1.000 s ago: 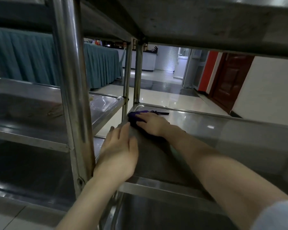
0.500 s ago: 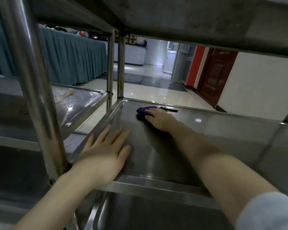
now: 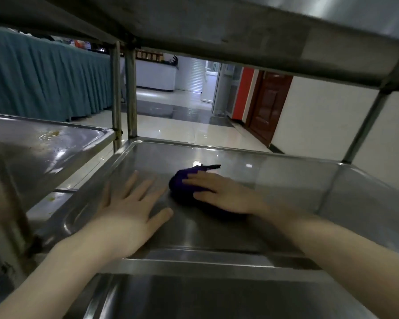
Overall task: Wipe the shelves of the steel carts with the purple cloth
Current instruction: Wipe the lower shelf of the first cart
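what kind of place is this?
Likely a restaurant or banquet-hall service area: steel carts with tray shelves, a table skirted in teal cloth, and a glossy tiled floor leading to a white counter.

The cloth (image 3: 182, 187) is dark purple. The shelf (image 3: 240, 157) under it is grey steel with pale reflections. The left shelf (image 3: 32, 162) is grey too, with yellow-brown stains (image 3: 50, 134). The skirt (image 3: 44, 84) is teal with vertical pleats. The door (image 3: 267, 104) is dark red-brown, the strip (image 3: 242, 93) beside it bright red, the wall (image 3: 320, 120) white, the floor (image 3: 171, 132) cream.
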Tool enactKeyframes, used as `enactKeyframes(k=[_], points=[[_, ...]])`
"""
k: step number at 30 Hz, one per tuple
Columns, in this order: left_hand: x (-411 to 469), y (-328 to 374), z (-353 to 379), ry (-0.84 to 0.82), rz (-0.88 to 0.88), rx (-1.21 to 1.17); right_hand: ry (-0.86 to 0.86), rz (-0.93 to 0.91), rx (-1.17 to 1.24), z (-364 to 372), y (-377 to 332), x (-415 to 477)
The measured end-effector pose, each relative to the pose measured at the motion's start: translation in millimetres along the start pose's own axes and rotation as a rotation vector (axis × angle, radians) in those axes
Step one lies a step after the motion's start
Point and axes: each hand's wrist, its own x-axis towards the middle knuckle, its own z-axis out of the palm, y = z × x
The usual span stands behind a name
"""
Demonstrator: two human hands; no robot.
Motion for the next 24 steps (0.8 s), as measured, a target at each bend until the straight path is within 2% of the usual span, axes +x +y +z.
enactKeyframes(k=[3, 5, 8, 12, 15, 18, 21, 24], points=[[8, 22, 10, 0.023, 0.050, 0.004, 0.077, 0.342, -0.125, -11, 64, 62], [8, 24, 13, 0.022, 0.027, -0.063, 0.089, 0.440, -0.217, -8, 87, 77], [4, 24, 13, 0.018, 0.021, -0.114, 0.062, 0.324, -0.215, -7, 72, 45], [4, 28, 6, -0.007, 0.052, -0.117, 0.072, 0.006, -0.107, -1, 19, -76], [5, 40, 3, -0.005, 0.062, -0.055, -0.019, -0.074, 0.031, -3, 3, -128], [10, 77, 7, -0.015, 0.132, -0.118, -0.023, 0.003, 0.041, -15, 26, -97], [13, 113, 19, 0.002, 0.181, -0.135, 0.063, 0.193, -0.071, -25, 77, -41], [14, 118, 26, 0.010, 0.133, -0.106, 0.121, 0.407, -0.195, -32, 127, -8]])
